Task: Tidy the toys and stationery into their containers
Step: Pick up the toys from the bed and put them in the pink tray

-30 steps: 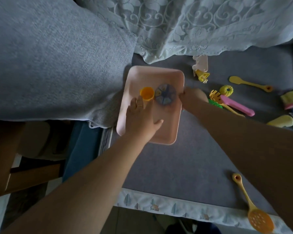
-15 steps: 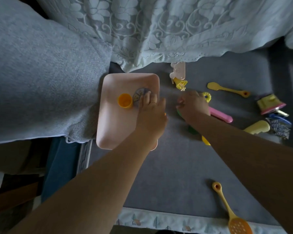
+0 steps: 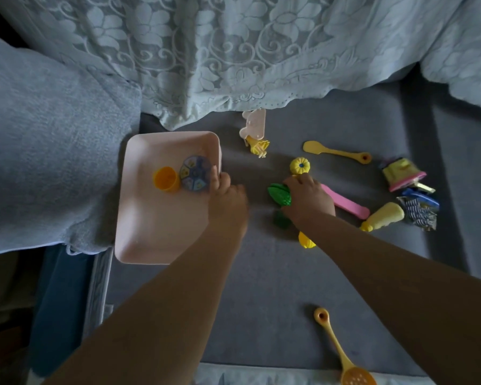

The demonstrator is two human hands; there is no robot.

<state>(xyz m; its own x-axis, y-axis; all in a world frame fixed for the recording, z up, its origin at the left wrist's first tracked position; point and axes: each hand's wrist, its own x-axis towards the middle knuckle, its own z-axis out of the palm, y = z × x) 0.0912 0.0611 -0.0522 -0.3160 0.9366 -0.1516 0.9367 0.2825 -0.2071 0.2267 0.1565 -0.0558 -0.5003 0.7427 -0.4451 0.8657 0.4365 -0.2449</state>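
Lace bedspread (image 3: 233, 51), grey cushion (image 3: 47, 151)

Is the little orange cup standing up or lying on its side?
Lying on its side. The orange cup rests in the pink tray with its round opening facing sideways, next to the blue wheel.

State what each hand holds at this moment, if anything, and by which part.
The right hand grips the green toy at its right end. The left hand lies at the right rim of the pink tray; whether it grips the rim cannot be told.
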